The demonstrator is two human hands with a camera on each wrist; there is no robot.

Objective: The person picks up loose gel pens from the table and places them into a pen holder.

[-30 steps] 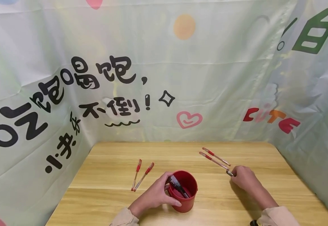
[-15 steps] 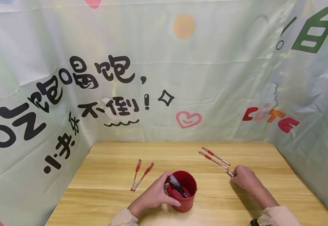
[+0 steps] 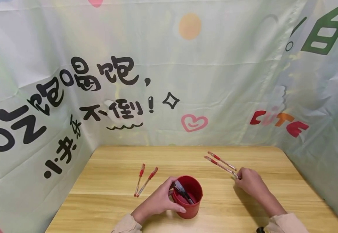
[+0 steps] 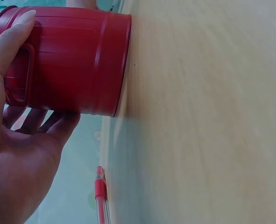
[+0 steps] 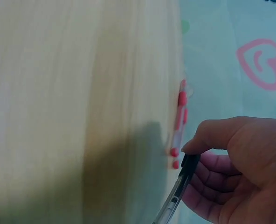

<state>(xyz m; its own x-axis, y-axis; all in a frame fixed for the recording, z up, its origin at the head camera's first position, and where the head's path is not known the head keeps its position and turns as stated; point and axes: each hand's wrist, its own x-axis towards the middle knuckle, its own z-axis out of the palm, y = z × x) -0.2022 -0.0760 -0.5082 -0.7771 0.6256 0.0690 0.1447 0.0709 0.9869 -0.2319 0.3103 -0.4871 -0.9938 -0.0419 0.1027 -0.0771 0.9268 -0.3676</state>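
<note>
A small red bucket (image 3: 190, 212) stands upright, its base right at the wooden table top (image 3: 116, 207). My left hand (image 3: 163, 199) grips its side, thumb across the front and fingers round the back; a folded handle shows beneath the thumb in the left wrist view. Black pens (image 3: 183, 193) lean inside the bucket. Over to the right, my right hand (image 3: 251, 183) pinches a pen (image 5: 177, 189) with a black end and a clear barrel between thumb and fingers. In the head view most of that pen is hidden by the hand. Two red pens (image 3: 219, 165) lie just beyond its fingertips.
Two more red pens (image 3: 147, 181) lie left of the bucket, their lower ends close together. A printed cloth (image 3: 230, 81) hangs behind and at both sides of the table. Something small and black (image 3: 260, 230) shows by the right sleeve.
My right hand has shifted slightly away from me and up with the pen, and the pen's angle has changed a little. The left hand and the bucket stay put.
</note>
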